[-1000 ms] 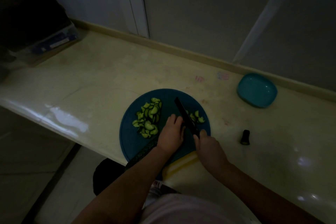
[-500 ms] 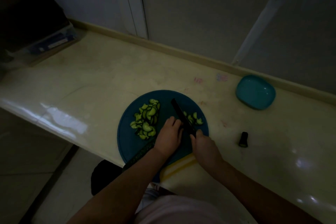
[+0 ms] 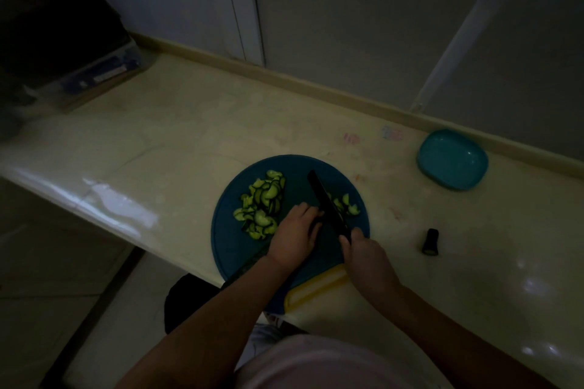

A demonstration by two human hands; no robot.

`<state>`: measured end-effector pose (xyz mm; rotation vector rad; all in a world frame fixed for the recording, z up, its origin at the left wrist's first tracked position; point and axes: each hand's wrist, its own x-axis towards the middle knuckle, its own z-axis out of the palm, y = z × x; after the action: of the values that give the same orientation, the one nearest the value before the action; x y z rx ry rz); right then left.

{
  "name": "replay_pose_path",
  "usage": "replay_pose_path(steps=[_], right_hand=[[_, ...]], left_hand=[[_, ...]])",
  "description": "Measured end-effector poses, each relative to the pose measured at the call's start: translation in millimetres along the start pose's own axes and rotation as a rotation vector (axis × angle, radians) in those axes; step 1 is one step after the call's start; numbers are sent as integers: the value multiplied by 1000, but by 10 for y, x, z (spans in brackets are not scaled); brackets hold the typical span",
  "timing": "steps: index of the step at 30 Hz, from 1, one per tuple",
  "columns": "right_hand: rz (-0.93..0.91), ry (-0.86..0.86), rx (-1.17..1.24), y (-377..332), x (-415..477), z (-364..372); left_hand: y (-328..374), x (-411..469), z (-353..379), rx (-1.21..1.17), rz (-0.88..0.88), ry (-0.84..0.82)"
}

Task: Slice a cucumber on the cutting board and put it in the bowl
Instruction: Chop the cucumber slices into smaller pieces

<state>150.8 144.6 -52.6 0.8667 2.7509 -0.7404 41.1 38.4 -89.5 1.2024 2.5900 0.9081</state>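
Cucumber slicing on round blue cutting board (image 3: pixel 230 240), dim light.
Left hand (image 3: pixel 295 235) curled over cucumber (image 3: pixel 248 264) at board centre, dark uncut length sticking out past board's near-left rim. Right hand (image 3: pixel 368 257) clamped on black knife (image 3: pixel 325 202), blade just right of left fingers. Slice pile (image 3: pixel 260 205) on board's left half, few slices (image 3: pixel 346 207) on its right. Teal bowl (image 3: pixel 452 159) well off board's far right; cucumber stub (image 3: pixel 430 241) on counter right of board.

Cucumber slices (image 3: pixel 261 210) heaped on round blue cutting board (image 3: pixel 232 249)
Pale green half-moons lie piled on its left, a few more at its right; the dark uncut cucumber (image 3: pixel 245 267) slants off the near edge. The teal bowl (image 3: pixel 452 159) sits well apart, far right.
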Motion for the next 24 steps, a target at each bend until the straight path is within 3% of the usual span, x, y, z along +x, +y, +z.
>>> replay_pose_path(steps=[24], right_hand=[[-55,-20,-30,-57,112,42]], left_hand=[[-2,5,23,19,-17,-2]])
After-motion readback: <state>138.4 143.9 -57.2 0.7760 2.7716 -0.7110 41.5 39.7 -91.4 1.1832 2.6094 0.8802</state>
